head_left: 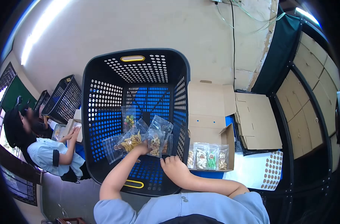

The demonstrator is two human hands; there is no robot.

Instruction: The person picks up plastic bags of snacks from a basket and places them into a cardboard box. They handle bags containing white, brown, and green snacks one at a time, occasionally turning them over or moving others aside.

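A large black perforated basket (pixel 136 77) stands before me, holding several clear snack pouches. My left hand (pixel 141 148) reaches into it, with its fingers closed at the edge of a pouch of pale curved pieces (pixel 155 143); the fingertips are partly hidden. Beside that hand lies a pouch of yellow curved snacks (pixel 129 142). Farther in are a pouch with colourful pieces (pixel 129 118) and a mostly transparent pouch (pixel 160 124). My right hand (pixel 174 170) rests at the basket's near right side, fingers slightly apart and holding no pouch.
An open cardboard box (pixel 211 132) at the right contains a row of filled pouches (pixel 207 156). Flattened cardboard (pixel 257 119) and a sheet of round stickers (pixel 272 170) lie beyond. At the left, a co-worker (pixel 54 155) handles something near another black basket (pixel 61 99).
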